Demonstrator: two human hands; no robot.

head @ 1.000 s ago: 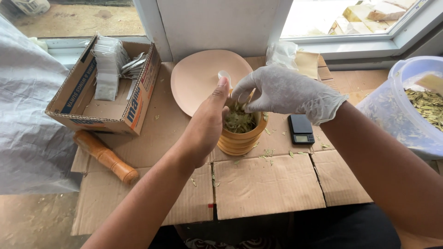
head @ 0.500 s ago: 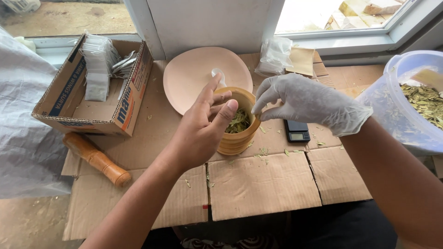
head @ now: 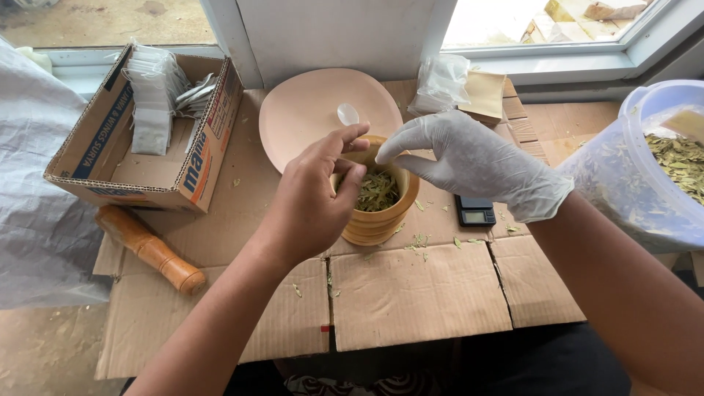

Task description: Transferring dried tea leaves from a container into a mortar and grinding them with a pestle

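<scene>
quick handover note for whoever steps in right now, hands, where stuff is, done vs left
Left hand: bare, fingers pinched at the wooden mortar rim.
Right hand: gloved, open, fingers over the mortar's far rim.
Mortar holds dried leaves, on cardboard. Pestle lies unused at left; pocket scale at right; plastic tub of leaves far right.
Done: mortar loaded. Left: leaves not yet crushed.

We see through one camera worn on the head, looking steeply down and forward, close over the cardboard-covered work surface [head: 411, 293] toward the window sill [head: 543, 62]. No second view shares the scene.
</scene>
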